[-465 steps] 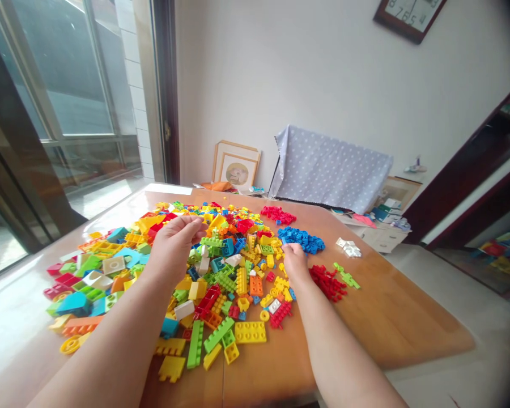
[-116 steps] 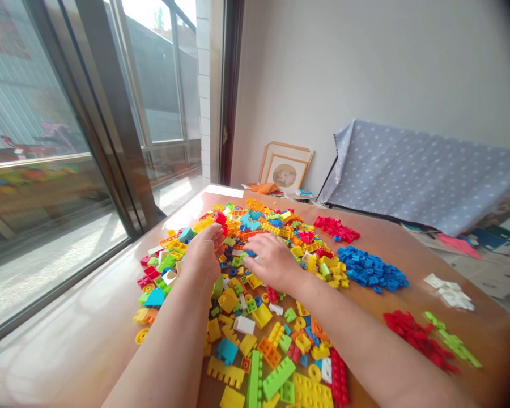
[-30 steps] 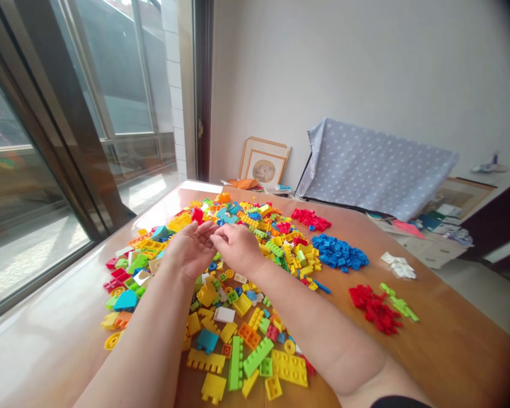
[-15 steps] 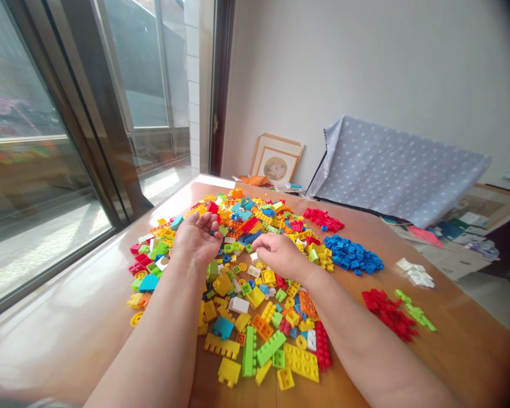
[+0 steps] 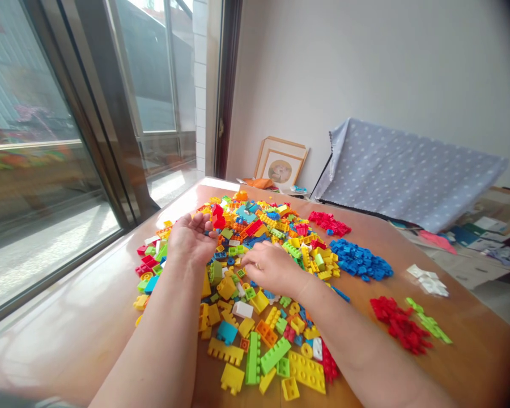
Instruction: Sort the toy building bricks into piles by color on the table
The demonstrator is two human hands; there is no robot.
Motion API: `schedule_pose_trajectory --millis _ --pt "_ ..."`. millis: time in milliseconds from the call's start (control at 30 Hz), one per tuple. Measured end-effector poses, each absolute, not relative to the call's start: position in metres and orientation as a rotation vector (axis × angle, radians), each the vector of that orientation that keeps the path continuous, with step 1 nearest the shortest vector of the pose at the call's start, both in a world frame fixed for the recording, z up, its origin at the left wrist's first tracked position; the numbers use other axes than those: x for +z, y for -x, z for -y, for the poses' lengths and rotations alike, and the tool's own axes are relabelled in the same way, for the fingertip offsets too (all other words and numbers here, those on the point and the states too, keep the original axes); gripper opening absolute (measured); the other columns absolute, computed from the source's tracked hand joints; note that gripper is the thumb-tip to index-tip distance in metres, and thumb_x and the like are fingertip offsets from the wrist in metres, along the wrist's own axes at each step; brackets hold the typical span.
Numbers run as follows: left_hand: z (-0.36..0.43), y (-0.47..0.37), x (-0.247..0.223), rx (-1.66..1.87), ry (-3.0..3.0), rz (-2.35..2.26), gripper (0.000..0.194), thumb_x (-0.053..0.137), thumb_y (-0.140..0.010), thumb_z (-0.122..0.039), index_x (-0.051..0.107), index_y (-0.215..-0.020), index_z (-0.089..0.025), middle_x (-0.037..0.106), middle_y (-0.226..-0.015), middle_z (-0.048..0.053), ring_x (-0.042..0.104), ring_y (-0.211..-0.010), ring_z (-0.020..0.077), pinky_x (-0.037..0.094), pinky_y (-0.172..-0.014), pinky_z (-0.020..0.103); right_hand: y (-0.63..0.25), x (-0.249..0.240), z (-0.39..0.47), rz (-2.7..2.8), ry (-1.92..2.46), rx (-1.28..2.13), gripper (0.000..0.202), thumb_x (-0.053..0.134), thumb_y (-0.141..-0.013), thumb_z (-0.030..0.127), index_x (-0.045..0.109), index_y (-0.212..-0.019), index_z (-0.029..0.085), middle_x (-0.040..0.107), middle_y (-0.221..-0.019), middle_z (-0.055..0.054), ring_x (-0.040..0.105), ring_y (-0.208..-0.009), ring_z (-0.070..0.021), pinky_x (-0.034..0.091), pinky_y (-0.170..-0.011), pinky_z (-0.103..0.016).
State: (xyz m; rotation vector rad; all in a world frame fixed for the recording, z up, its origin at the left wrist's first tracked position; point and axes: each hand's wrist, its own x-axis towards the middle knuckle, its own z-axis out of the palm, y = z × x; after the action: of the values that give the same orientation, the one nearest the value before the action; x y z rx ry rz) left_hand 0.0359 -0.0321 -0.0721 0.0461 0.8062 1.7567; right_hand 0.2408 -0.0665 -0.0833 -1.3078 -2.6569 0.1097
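Hands: left hand (image 5: 191, 241) cupped palm-up, right hand (image 5: 268, 271) fingers curled down into glossy studded plastic bricks (image 5: 255, 317).

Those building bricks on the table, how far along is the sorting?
Done: small separate heaps of blue bricks, two red heaps, a few green pieces and white pieces. In hand: the left hand is cupped palm up, its contents hidden, while the right hand picks in the mixed pile. Left: most of it, since that many-coloured pile is by far the largest.

left hand (image 5: 192, 242) cupped | right hand (image 5: 270, 270) on mixed brick pile (image 5: 259, 283) | table (image 5: 471, 362)
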Motion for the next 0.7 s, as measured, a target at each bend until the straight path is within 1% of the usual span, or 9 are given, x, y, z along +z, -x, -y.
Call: schedule_pose_trajectory --millis 67,167,233,300,333,400,533,600,700 --pt "0.033 -0.029 -0.070 1.780 -0.010 -0.785 0.021 0.050 -0.090 -0.030 0.058 -0.075 -0.018 0.063 -0.070 0.004 0.053 -0.051 0.0124 0.038 -0.047 0.025 -0.223 -0.082 0.064 2.660 1.174 0.131 0.025 0.056 -0.095 0.034 0.074 -0.111 0.032 0.070 -0.109 -0.003 0.058 -0.106 -0.0231 0.040 -0.091 -0.037" --pt "0.035 -0.020 -0.068 1.834 0.011 -0.770 0.023 0.049 -0.091 -0.032 0.058 -0.076 -0.018 0.065 -0.075 0.004 0.053 -0.052 0.0118 0.038 -0.048 0.025 -0.193 -0.084 0.064 2.704 0.927 0.172 0.031 0.059 -0.093 0.037 0.069 -0.122 0.034 0.066 -0.124 -0.002 0.055 -0.116 -0.0245 0.040 -0.098 -0.041" --pt "0.036 -0.016 -0.067 1.899 -0.009 -0.769 0.024 0.049 -0.090 -0.033 0.058 -0.075 -0.018 0.065 -0.076 0.004 0.052 -0.052 0.0116 0.037 -0.049 0.026 -0.177 -0.087 0.065 2.743 0.796 0.187 0.035 0.062 -0.092 0.042 0.067 -0.125 0.033 0.061 -0.133 -0.004 0.051 -0.124 -0.0268 0.040 -0.101 -0.043" --pt "0.037 -0.014 -0.066 1.950 -0.023 -0.767 0.025 0.049 -0.090 -0.034 0.058 -0.074 -0.018 0.064 -0.076 0.004 0.052 -0.053 0.0117 0.036 -0.049 0.026 -0.167 -0.091 0.065 2.778 0.722 0.207 0.037 0.060 -0.092 0.047 0.067 -0.125 0.032 0.057 -0.138 -0.007 0.048 -0.129 -0.0286 0.040 -0.102 -0.045" --pt "0.037 -0.014 -0.066 1.955 -0.020 -0.766 0.025 0.049 -0.091 -0.035 0.058 -0.074 -0.018 0.064 -0.075 0.004 0.052 -0.053 0.0117 0.036 -0.049 0.026 -0.166 -0.093 0.064 2.792 0.707 0.222 0.036 0.059 -0.092 0.047 0.067 -0.123 0.032 0.056 -0.139 -0.007 0.048 -0.129 -0.0287 0.040 -0.102 -0.046" --pt "0.037 -0.014 -0.067 1.932 -0.003 -0.759 0.026 0.049 -0.091 -0.036 0.057 -0.074 -0.018 0.063 -0.074 0.003 0.052 -0.053 0.0117 0.035 -0.048 0.025 -0.170 -0.098 0.063 2.811 0.713 0.249 0.033 0.060 -0.091 0.044 0.068 -0.121 0.031 0.060 -0.135 -0.006 0.050 -0.127 -0.0279 0.037 -0.105 -0.046" --pt "0.035 -0.015 -0.068 1.878 0.030 -0.753 0.027 0.048 -0.091 -0.036 0.056 -0.072 -0.018 0.064 -0.075 0.004 0.049 -0.052 0.0113 0.033 -0.047 0.026 -0.199 -0.103 0.063 2.823 0.812 0.265 0.037 0.068 -0.082 0.032 0.067 -0.119 0.027 0.067 -0.122 -0.004 0.054 -0.120 -0.0265 0.033 -0.108 -0.044" --pt "0.035 -0.016 -0.068 1.871 0.038 -0.753 0.026 0.049 -0.090 -0.036 0.056 -0.072 -0.018 0.064 -0.076 0.004 0.049 -0.052 0.0112 0.033 -0.047 0.025 -0.216 -0.103 0.065 2.816 0.869 0.253 0.031 0.067 -0.082 0.029 0.068 -0.114 0.026 0.068 -0.119 -0.004 0.055 -0.119 -0.0257 0.033 -0.106 -0.043" --pt "0.035 -0.018 -0.068 1.870 0.043 -0.749 0.024 0.050 -0.089 -0.034 0.057 -0.073 -0.018 0.065 -0.077 0.004 0.050 -0.052 0.0112 0.034 -0.048 0.025 -0.237 -0.102 0.067 2.781 0.961 0.194 0.022 0.063 -0.086 0.027 0.069 -0.107 0.026 0.068 -0.120 -0.005 0.054 -0.119 -0.0253 0.031 -0.106 -0.043"
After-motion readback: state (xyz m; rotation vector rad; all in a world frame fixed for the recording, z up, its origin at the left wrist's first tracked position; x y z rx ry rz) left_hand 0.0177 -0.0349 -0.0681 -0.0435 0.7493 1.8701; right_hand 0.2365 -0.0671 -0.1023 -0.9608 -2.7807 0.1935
